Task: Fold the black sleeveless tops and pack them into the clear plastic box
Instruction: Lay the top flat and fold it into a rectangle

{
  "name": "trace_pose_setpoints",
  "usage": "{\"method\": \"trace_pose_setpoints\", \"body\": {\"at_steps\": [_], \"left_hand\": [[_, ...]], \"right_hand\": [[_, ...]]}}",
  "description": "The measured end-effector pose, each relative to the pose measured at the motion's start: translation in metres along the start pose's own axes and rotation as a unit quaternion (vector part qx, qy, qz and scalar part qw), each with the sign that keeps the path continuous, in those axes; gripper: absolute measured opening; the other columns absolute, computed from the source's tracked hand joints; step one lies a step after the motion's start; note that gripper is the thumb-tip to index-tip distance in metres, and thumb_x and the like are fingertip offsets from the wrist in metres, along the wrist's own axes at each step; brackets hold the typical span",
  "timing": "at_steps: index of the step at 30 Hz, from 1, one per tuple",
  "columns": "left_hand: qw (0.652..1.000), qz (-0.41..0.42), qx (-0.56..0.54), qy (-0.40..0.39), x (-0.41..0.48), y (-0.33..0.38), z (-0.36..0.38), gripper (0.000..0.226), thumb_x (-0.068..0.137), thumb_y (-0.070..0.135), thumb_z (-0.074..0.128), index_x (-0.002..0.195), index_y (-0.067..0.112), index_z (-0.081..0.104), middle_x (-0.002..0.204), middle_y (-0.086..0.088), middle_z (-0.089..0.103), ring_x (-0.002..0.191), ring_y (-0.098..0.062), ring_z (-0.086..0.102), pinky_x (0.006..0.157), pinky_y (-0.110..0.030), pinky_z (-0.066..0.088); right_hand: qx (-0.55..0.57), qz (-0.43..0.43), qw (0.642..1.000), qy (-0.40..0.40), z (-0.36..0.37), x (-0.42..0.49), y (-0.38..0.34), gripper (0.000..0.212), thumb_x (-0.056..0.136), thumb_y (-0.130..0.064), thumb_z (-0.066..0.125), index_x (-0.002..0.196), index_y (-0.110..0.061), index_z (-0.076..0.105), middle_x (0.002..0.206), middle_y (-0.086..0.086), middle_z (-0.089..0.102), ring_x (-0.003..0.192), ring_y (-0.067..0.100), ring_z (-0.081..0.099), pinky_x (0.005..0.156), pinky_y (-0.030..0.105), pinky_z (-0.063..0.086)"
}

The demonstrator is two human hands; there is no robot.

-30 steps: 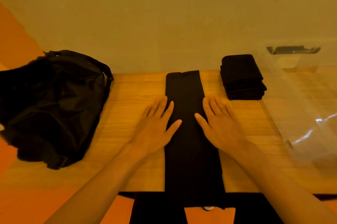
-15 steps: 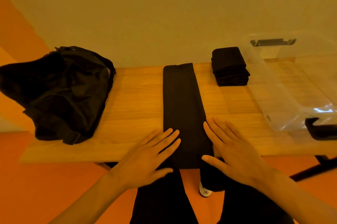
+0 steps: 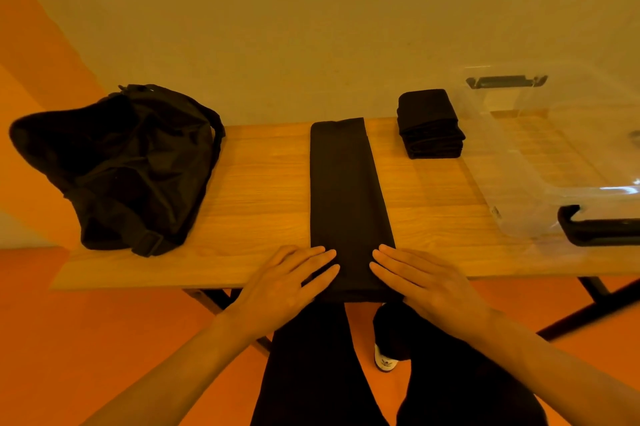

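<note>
While the black top is lying as a long narrow strip down the centre of the frame, running from the far edge of the desk to just over its near edge, its lower end is being pressed flat from both sides. The left hand is being laid at the strip's left border and the right hand at its right border, in the lower centre of the frame. The fingers of both are being held straight and close together, with the tips resting on the cloth, and nothing is being gripped.

The step in hand is being judged as the smoothing that comes just ahead of the crosswise fold. For a clean result, both lower corners are best pinched together and carried evenly toward the upper end, so that the long edges are being matched all the way. The cloth looks thin and limp, so a single-corner lift is likely to skew it.

Folded tops are being stored in a stack right of centre, just beside the clear plastic box at the right edge; no top is being seen inside it. A black bag is lying at the left, well apart from the strip.
</note>
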State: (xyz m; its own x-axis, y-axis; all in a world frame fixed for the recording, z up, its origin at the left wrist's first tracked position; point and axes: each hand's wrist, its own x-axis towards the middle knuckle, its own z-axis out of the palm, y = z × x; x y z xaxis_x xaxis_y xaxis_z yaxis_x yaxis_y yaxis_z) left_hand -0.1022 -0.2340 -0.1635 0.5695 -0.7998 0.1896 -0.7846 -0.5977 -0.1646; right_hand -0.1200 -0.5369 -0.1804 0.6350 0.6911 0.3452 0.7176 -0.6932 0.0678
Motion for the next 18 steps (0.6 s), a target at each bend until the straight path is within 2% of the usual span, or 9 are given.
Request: {"method": "trace_pose_setpoints", "body": {"at_steps": [2,4,9,14,18], "left_hand": [[1.0,0.022,0.014,-0.001,-0.0019,0.0017,0.0015,0.075,0.08,0.026,0.076,0.148,0.019,0.044,0.151,-0.011,0.051,0.138,-0.026,0.05,0.107,-0.04,0.044],[0.999,0.032,0.018,0.007,-0.0041,0.0013,0.0034,0.07,0.083,0.028,0.073,0.148,0.019,0.046,0.151,-0.01,0.05,0.139,-0.025,0.049,0.108,-0.04,0.043],[0.998,0.031,0.016,0.055,-0.0026,0.0002,0.0062,0.057,0.086,0.025,0.07,0.141,0.018,0.055,0.145,-0.008,0.057,0.133,-0.024,0.056,0.101,-0.039,0.048],[0.998,0.034,-0.025,0.054,-0.0002,-0.0043,0.0059,0.077,0.07,0.016,0.088,0.138,0.018,0.051,0.14,-0.008,0.06,0.129,-0.024,0.058,0.096,-0.037,0.049],[0.994,0.052,-0.042,0.084,-0.0037,-0.0032,0.0039,0.064,0.077,0.014,0.082,0.133,0.019,0.052,0.135,-0.005,0.064,0.125,-0.019,0.06,0.101,-0.033,0.04]], "right_hand": [[-0.007,0.005,1.0,-0.025,0.0031,-0.0014,0.0003,0.108,0.061,-0.013,0.094,0.152,-0.019,0.037,0.155,0.007,0.041,0.145,0.021,0.036,0.113,0.039,0.034],[-0.006,0.0,1.0,-0.029,0.0061,-0.0034,0.0008,0.109,0.063,-0.013,0.094,0.154,-0.02,0.034,0.157,0.006,0.037,0.147,0.021,0.033,0.114,0.039,0.033],[-0.008,-0.025,0.999,0.028,0.0079,-0.0016,0.001,0.082,0.074,-0.015,0.089,0.146,-0.017,0.05,0.152,0.008,0.048,0.143,0.024,0.043,0.113,0.038,0.038],[0.016,-0.032,0.998,0.044,0.0063,-0.0026,0.0029,0.075,0.076,-0.016,0.087,0.143,-0.016,0.052,0.149,0.006,0.051,0.142,0.022,0.044,0.113,0.036,0.038],[0.05,-0.02,0.998,0.044,0.0013,-0.0031,0.001,0.068,0.069,-0.019,0.093,0.132,-0.016,0.066,0.142,0.003,0.058,0.136,0.018,0.05,0.109,0.033,0.042]]}}
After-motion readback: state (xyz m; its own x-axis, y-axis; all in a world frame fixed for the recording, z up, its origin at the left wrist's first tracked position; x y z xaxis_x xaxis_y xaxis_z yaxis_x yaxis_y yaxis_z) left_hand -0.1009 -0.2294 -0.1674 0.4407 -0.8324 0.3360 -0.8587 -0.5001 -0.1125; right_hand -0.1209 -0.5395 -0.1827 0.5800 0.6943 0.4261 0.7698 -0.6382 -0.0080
